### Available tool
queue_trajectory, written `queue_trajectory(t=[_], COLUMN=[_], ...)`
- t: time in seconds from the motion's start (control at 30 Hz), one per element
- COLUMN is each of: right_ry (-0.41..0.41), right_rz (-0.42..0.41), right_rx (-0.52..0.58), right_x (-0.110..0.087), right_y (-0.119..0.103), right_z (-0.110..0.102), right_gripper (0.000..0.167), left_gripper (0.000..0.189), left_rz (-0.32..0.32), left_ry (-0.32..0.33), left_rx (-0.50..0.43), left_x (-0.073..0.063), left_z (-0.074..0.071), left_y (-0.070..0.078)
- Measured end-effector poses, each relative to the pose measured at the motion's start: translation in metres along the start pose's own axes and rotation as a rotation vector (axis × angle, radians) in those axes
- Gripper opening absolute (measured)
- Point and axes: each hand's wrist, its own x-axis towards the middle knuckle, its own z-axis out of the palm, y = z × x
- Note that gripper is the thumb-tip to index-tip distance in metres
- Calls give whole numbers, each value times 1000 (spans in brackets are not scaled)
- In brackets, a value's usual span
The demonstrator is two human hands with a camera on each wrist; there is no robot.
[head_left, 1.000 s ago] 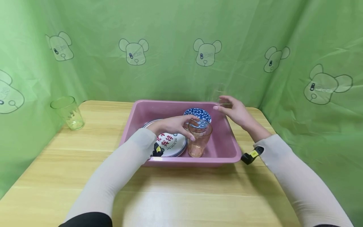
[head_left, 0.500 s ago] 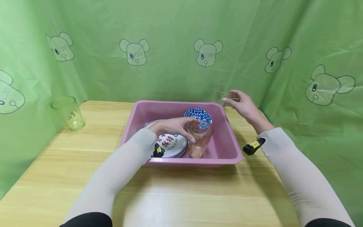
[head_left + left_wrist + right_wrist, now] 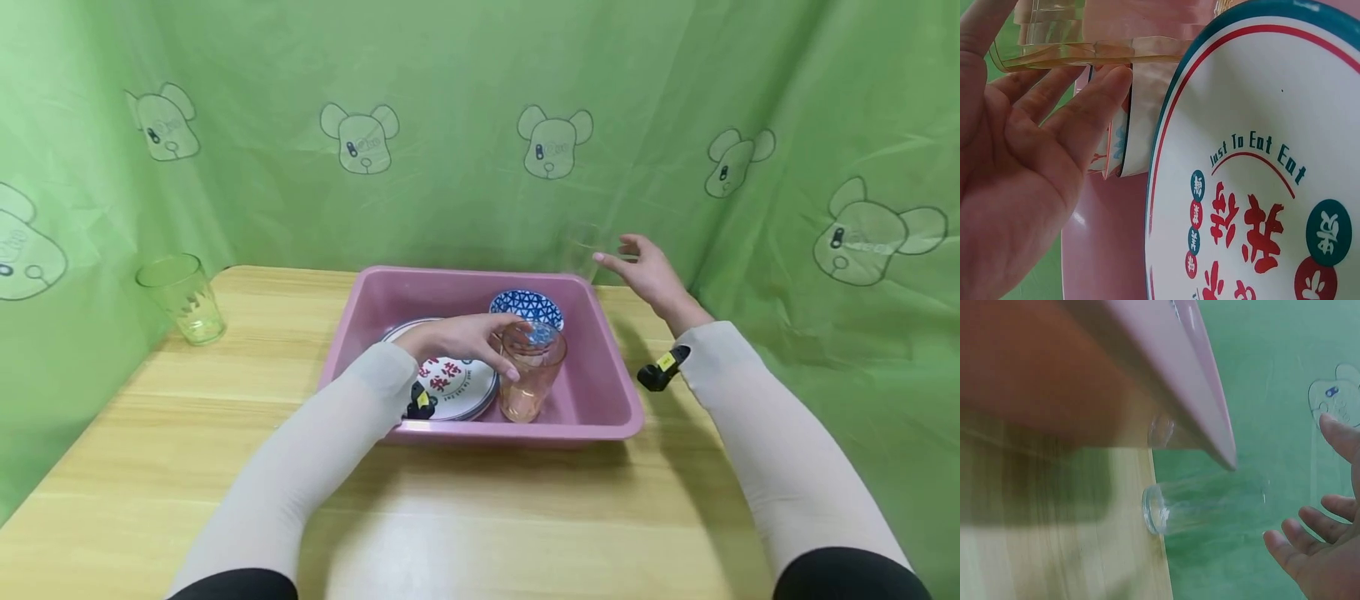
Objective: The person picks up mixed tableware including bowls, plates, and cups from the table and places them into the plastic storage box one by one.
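In the head view my left hand (image 3: 471, 340) is over the pink tub (image 3: 611, 427), gripping an amber drinking glass (image 3: 527, 385) near its rim with thumb and fingers. The glass tilts slightly inside the tub. Beside it, a stack of white plates (image 3: 467, 390) with red lettering lies partly under my hand and sleeve. A blue-and-white patterned dish (image 3: 523, 305) sits behind the glass. My right hand (image 3: 651, 273) is raised with fingers spread, beside a clear glass (image 3: 1210, 503) standing behind the tub's back right corner. The right wrist view shows a gap between fingers and glass.
A greenish clear glass (image 3: 183, 304) stands on the wooden table (image 3: 450, 517) at the far left. Green curtains (image 3: 457, 208) with bear-face drawings close in the table at the back and both sides.
My right hand has let go of the clear glass and drawn away to the right, its fingers spreading. My left hand stays on the amber glass, which has hardly moved.
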Motion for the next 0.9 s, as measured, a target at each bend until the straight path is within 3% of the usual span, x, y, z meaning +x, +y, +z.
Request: queue_trajectory(t=[0.57, 0.9], right_ry=[-94, -139], right_rz=[89, 143], right_rx=[-43, 36], right_x=[44, 64], right_y=[16, 26], right_z=[9, 16], right_gripper=[117, 124], left_gripper=[87, 85], left_rz=[-11, -3], left_ry=[7, 11], left_rx=[48, 65], left_x=[-1, -1], left_z=[-1, 0], left_y=[-3, -4])
